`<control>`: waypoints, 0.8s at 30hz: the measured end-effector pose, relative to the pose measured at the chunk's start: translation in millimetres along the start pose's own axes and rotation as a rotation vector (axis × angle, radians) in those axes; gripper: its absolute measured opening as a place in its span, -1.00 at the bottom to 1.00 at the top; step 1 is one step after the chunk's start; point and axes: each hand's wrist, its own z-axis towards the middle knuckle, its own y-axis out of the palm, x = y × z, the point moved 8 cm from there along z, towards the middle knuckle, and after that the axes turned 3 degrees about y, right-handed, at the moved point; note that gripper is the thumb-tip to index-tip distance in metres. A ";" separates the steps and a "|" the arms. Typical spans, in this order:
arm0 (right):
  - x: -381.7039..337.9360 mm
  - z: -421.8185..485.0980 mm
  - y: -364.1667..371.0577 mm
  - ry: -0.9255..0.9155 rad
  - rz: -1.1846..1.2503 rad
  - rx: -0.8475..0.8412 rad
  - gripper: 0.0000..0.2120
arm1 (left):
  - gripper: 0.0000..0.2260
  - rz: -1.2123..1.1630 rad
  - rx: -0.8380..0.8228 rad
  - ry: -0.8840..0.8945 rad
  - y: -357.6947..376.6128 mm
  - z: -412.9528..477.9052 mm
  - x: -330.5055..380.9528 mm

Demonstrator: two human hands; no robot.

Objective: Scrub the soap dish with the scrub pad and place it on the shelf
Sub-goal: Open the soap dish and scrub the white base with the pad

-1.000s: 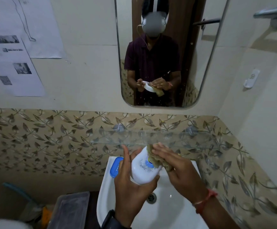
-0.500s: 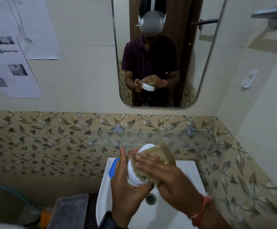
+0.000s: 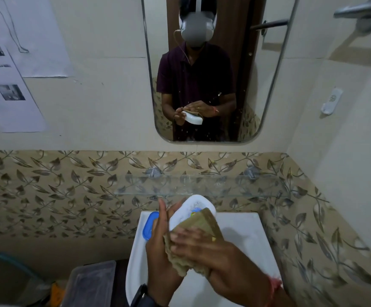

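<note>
My left hand (image 3: 161, 244) holds a white oval soap dish (image 3: 192, 206) upright over the sink, thumb along its left edge. A blue mark shows inside the dish. My right hand (image 3: 204, 251) presses a tan-green scrub pad (image 3: 199, 227) flat against the lower part of the dish, covering most of it. The right hand is motion-blurred. A clear glass shelf (image 3: 202, 187) on two metal brackets runs along the leaf-patterned tile just above and behind the dish.
A white sink (image 3: 244, 235) lies under the hands, with a blue lid (image 3: 150, 224) on its left rim. A mirror (image 3: 213, 69) hangs above the shelf. A grey plastic box (image 3: 91, 282) sits lower left. The right wall stands close.
My right hand has slid the scrub pad down and toward me over the dish, uncovering the dish's top. The left hand has held the dish nearly still.
</note>
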 end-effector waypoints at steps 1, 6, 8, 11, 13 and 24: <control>5.2 -2.8 -6.5 -0.005 -0.001 0.011 -0.41 | -0.37 0.045 0.017 0.020 -1.4 -1.5 4.5; 70.2 -22.2 -55.9 0.371 0.123 0.436 -0.35 | 0.06 0.013 0.098 0.019 12.8 -2.8 18.9; 89.4 -34.6 -51.9 0.539 0.465 0.673 -0.53 | -0.01 -0.094 0.137 0.004 18.3 -4.8 15.1; 103.5 -41.0 -32.4 0.550 1.072 0.874 -0.71 | -0.21 -0.253 0.162 -0.104 22.9 -4.7 1.7; 103.9 -38.5 -37.6 0.547 1.188 0.873 -0.69 | -0.34 -0.323 0.092 -0.198 27.8 -2.9 -7.8; 75.1 -28.9 -62.1 0.463 0.535 0.627 -0.65 | -0.46 -0.382 -0.016 -0.257 21.7 1.2 -12.7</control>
